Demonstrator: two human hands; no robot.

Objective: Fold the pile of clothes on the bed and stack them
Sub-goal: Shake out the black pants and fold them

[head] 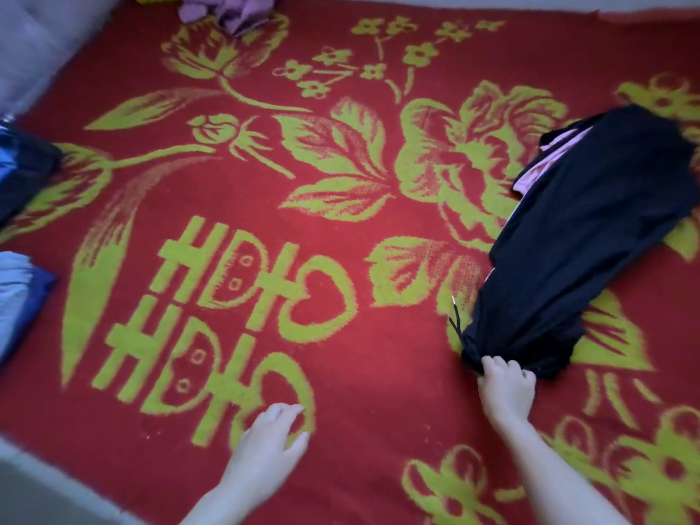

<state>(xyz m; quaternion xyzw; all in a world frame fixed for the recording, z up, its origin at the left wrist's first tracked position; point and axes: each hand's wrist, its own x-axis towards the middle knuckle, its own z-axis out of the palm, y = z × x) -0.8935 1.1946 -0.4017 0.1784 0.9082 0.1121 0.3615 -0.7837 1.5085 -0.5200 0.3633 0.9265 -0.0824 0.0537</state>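
Presently the right hand [505, 388] grips the gathered waist end of a dark garment [591, 236], its fingers [494, 364] curled over the bunched cloth beside a loose drawstring [455, 320]. The garment lies lengthwise on the right side of the bed [341, 365], partly over a pink item [551, 155]. The left hand [269, 437] is spread and relaxed low over the bed, holding nothing. Judgement: the garment is being drawn to the middle for folding. To do this well, the free hand should take the other side of the waist, so the cloth comes flat and the pink item stays behind. No container is in view; folded blue pieces [19, 293] sit at the left edge, unfolded purple clothes [227, 11] at the far edge.
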